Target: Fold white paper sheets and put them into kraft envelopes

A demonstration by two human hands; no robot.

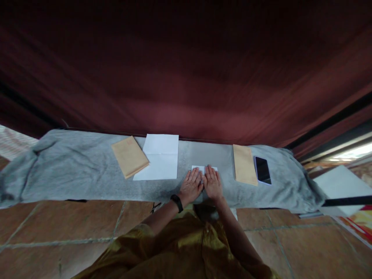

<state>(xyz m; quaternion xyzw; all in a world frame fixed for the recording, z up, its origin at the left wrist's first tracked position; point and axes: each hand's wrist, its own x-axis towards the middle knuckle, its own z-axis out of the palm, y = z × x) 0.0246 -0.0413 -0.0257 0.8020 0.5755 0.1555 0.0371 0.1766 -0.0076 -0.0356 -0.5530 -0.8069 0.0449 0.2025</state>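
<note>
Grey cloth (87, 166) runs in a long, narrow strip before us, smoother in the middle and rumpled toward both ends. Behind it we face a dark red fabric wall (186, 89), nearly black at the top; below, brown floor tiles (72, 223) meet in pale lines. At its near edge, around the middle of the strip, a small white paper (200, 167) lies under our palms. Our left hand (190, 186), a black band (177, 203) on its wrist, and our right hand (212, 186) rest flat on it side by side, fingers outstretched and gripping nothing. To the left we see a brown envelope (130, 157) overlapping a creased white sheet (162, 161); to the right, a second envelope (245, 164) lies just beside a dark-screened phone (263, 170).
</note>
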